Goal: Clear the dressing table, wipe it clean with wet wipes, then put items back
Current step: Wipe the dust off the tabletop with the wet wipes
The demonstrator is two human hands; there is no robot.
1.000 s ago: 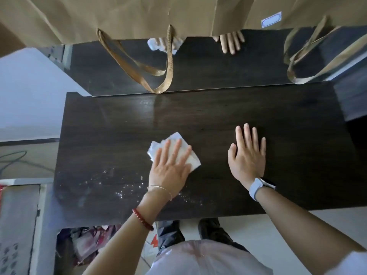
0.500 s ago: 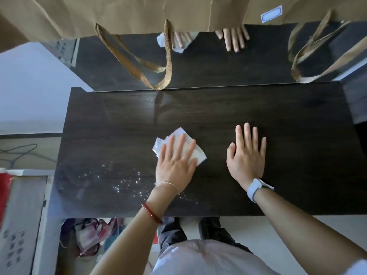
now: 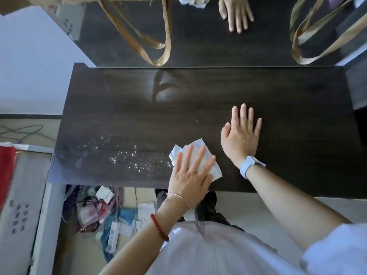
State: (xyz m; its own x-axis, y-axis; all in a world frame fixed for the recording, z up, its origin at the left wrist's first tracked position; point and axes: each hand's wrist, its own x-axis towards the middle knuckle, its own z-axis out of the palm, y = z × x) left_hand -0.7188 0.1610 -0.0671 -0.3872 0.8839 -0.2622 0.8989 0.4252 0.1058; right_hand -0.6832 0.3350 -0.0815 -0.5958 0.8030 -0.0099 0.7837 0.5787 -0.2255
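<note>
Wipe (image 3: 198, 155) lies crumpled near the front edge of the dark worktop (image 3: 198, 100), pinned flat under the left hand (image 3: 189, 175), whose fingers are spread across it rather than pinching. Glinting specks, perhaps droplets (image 3: 135, 159), dot the worktop just left of the wipe. The right hand (image 3: 241, 135) rests palm-down beside the wipe, fingers spread, holding nothing, a pale watch (image 3: 247, 167) on its wrist. Brown straps (image 3: 158, 42) hang before the mirror (image 3: 198, 40).
</note>
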